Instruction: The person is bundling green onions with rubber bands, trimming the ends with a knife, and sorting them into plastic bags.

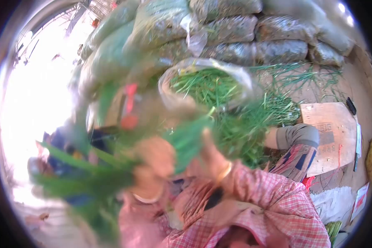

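Note:
A bunch of long green leafy stalks (190, 138) spans the space between my hands, blurred by motion. My left hand (155, 159) is closed round it, and long leaves (74, 177) stick out to the left. My right hand (213, 155), with a bangle at its wrist, grips the other end, thumb up. Just beyond my hands is an open clear plastic bag (243, 76) filled with cut green stalks (206, 84). Right of my right hand lies a loose heap of greens (246, 136).
Stuffed plastic sacks (231, 31) are stacked at the back. A wooden board (328, 136) lies at the right beside my bent knee (304, 134), with a black-handled knife (351, 106) at its edge. Loose stalks (293, 76) are scattered on the floor. Something red (130, 99) stands at the left.

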`<action>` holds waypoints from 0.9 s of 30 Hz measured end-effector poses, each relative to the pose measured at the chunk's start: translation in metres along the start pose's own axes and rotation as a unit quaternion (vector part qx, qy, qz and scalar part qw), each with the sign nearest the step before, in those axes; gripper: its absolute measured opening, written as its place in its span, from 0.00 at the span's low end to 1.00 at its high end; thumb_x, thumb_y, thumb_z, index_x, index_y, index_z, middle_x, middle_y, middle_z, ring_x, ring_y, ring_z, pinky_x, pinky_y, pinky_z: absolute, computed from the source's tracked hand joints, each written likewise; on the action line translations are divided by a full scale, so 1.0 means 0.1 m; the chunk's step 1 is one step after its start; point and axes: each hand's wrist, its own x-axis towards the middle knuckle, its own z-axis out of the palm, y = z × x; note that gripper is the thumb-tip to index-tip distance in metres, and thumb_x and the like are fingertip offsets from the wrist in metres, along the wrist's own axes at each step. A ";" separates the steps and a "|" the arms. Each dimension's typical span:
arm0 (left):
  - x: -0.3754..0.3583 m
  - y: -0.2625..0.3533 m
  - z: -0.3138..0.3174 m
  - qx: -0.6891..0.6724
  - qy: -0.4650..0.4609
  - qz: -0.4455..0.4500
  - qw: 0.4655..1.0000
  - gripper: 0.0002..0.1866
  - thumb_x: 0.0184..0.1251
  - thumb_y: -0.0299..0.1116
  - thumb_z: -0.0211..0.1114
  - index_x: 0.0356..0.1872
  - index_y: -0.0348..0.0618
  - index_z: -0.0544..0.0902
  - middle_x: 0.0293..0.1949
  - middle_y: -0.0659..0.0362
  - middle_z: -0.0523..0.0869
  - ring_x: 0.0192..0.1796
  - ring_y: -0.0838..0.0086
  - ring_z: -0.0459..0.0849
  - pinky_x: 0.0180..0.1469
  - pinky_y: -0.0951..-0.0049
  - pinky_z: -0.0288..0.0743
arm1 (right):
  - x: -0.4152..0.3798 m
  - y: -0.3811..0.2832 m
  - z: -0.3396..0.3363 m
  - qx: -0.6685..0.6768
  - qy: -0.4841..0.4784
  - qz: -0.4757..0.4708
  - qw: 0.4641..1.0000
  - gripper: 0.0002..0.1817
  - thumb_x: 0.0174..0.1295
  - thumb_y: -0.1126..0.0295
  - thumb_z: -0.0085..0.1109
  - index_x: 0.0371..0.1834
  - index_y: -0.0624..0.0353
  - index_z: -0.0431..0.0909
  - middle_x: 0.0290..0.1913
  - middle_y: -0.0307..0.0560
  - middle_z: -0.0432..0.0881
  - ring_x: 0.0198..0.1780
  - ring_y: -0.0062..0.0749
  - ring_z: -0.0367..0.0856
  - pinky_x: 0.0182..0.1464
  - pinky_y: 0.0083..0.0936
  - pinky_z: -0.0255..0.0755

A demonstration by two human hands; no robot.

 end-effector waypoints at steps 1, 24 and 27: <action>-0.10 -0.10 0.06 0.047 -0.102 0.015 0.994 0.12 0.61 0.40 0.54 0.22 0.47 0.70 0.14 0.67 0.67 0.17 0.77 0.66 0.26 0.75 0.65 | -0.06 -0.12 0.10 0.037 0.005 -0.009 0.999 0.44 0.50 0.34 0.48 0.64 0.54 0.59 0.62 0.49 0.66 0.60 0.44 0.66 0.63 0.45 0.57; -0.94 -0.54 0.64 -0.171 -0.397 -0.212 0.876 0.14 0.54 0.30 0.63 0.43 0.41 0.77 0.43 0.53 0.78 0.47 0.66 0.76 0.52 0.70 0.69 | -1.83 -1.04 0.00 -0.395 0.191 -0.090 0.894 0.21 0.43 0.68 0.66 0.40 0.65 0.73 0.28 0.45 0.74 0.26 0.27 0.70 0.28 0.21 0.64; -1.21 -1.15 -0.09 -0.290 -0.102 -0.380 0.872 0.15 0.57 0.27 0.61 0.46 0.39 0.76 0.46 0.54 0.79 0.53 0.68 0.74 0.58 0.63 0.65 | -1.86 -0.97 0.03 -0.491 0.208 -0.059 0.844 0.25 0.45 0.65 0.67 0.46 0.65 0.72 0.33 0.47 0.77 0.32 0.29 0.74 0.33 0.24 0.68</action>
